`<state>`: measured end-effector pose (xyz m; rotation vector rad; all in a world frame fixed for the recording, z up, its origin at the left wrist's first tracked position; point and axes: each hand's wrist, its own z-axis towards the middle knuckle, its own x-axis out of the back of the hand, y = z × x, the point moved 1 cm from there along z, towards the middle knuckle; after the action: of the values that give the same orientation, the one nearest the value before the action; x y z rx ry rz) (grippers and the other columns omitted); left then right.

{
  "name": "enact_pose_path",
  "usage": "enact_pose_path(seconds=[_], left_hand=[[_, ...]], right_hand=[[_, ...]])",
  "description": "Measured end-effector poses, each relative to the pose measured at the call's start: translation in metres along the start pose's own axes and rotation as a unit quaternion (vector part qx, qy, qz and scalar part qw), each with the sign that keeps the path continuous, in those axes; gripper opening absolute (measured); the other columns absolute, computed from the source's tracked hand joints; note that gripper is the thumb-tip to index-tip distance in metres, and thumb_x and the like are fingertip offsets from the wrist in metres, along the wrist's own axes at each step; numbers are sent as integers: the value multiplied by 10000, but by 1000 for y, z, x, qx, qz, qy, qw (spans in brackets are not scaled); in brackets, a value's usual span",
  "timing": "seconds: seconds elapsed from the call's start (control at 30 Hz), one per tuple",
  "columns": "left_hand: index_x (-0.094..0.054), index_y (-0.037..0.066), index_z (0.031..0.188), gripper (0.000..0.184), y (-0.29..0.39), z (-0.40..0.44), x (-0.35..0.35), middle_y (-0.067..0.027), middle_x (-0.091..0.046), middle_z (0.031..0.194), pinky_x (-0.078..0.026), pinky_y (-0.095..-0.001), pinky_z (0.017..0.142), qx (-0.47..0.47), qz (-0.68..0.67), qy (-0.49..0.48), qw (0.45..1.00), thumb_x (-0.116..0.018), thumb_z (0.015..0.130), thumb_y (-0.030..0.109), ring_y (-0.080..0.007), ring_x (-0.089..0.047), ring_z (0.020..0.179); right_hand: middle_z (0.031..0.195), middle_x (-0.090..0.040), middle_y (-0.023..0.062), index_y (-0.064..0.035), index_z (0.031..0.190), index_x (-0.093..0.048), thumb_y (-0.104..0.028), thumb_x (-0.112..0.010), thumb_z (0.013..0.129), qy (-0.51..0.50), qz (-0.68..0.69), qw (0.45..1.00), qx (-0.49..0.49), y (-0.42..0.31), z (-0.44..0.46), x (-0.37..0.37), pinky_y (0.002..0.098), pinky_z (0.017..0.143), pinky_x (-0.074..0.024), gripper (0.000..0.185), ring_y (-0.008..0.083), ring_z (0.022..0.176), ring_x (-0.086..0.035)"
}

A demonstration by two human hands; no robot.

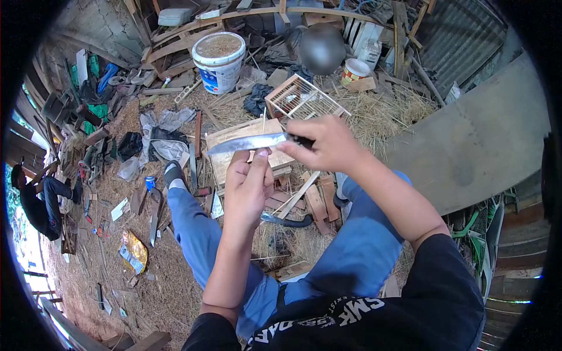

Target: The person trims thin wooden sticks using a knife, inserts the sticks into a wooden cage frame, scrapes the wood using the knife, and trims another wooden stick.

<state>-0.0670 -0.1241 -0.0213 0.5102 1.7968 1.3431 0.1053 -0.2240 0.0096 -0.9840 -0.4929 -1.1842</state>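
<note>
My right hand (319, 140) is closed round the dark handle of a knife. The knife's broad blade (246, 143) points left, crossing just above my left hand (249, 178). The fingers of my left hand are pinched together on a thin light stick (264, 120), which stands up past the blade. Whether the blade touches the stick I cannot tell. Below and behind both hands lies a pale wooden block or board (219, 167). Beyond them, a wooden cage with thin bars (307, 102) rests on the ground.
A white bucket (218, 67) and a smaller tub (355, 71) stand at the back. Wood scraps (316, 205), a curved dark-handled tool (287, 220) and a saw (154, 219) lie around my legs. Another person (44, 193) sits at far left. A large board (480, 134) leans at right.
</note>
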Motion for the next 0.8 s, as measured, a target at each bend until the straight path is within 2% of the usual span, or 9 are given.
enact_pose_path(seconds=[0.1,0.13,0.17,0.23,0.3,0.43,0.47,0.57,0.8], left_hand=[[-556,70,852,320,6,0,-5,80,-388,575,-207,-238,449,-15,-13,-20,1000,-536,1089,284,-20,-292,483],[-569,61,978,242,8,-2,-7,87,-384,589,-205,-231,449,-33,-22,-27,999,-531,1092,271,-14,-288,488],[-569,61,978,242,6,-3,-6,87,-384,589,-205,-231,449,-31,-21,-27,999,-531,1092,271,-14,-288,488],[-521,77,1156,181,3,-3,-5,95,-375,610,-204,-219,449,-25,-14,-59,998,-515,1100,249,-5,-281,495],[-531,73,1142,181,4,-3,-8,93,-379,608,-207,-219,448,-26,-15,-38,999,-514,1100,248,-4,-283,494],[-545,66,1139,181,5,-2,-4,88,-395,607,-214,-219,445,-28,-12,-39,999,-520,1096,240,-3,-293,492],[-550,68,1139,169,5,-4,-5,87,-409,609,-216,-219,443,-33,-7,-39,999,-525,1093,229,-4,-305,495],[-558,72,1159,167,2,-2,-5,87,-415,611,-217,-216,443,-30,8,-10,999,-525,1093,222,-6,-312,497],[-561,67,1219,210,-2,-1,-3,86,-419,610,-225,-216,444,-41,5,-25,999,-530,1092,231,-7,-317,495]], right_hand=[[590,-554,122,-83,818,-668,-369,-747,894,1,-25,1000,18,4,5,4,395,486,-432,307,321,516,-590],[590,-555,125,-85,832,-672,-373,-748,892,22,-10,999,-38,15,8,5,396,488,-433,304,319,517,-591],[591,-556,128,-87,846,-675,-378,-749,889,42,4,995,-93,20,8,5,396,490,-435,303,318,517,-591],[595,-561,128,-81,846,-669,-374,-747,889,30,9,997,-69,13,7,8,397,496,-438,306,321,520,-583],[599,-564,122,-69,825,-656,-353,-741,898,33,7,999,12,-2,1,2,397,502,-438,306,321,523,-576],[603,-570,121,-84,808,-639,-349,-747,888,15,-2,999,-51,13,4,4,406,503,-438,298,328,542,-600],[628,-646,115,-172,963,-763,-465,-704,906,4,20,1000,-24,11,1,1,417,515,-489,304,323,563,-651],[628,-648,118,-184,984,-772,-476,-697,910,-22,-11,999,-24,4,0,5,413,516,-491,311,322,565,-656],[603,-621,121,-134,853,-707,-504,-694,905,-4,-30,999,-30,7,4,6,437,515,-477,374,342,569,-644]])
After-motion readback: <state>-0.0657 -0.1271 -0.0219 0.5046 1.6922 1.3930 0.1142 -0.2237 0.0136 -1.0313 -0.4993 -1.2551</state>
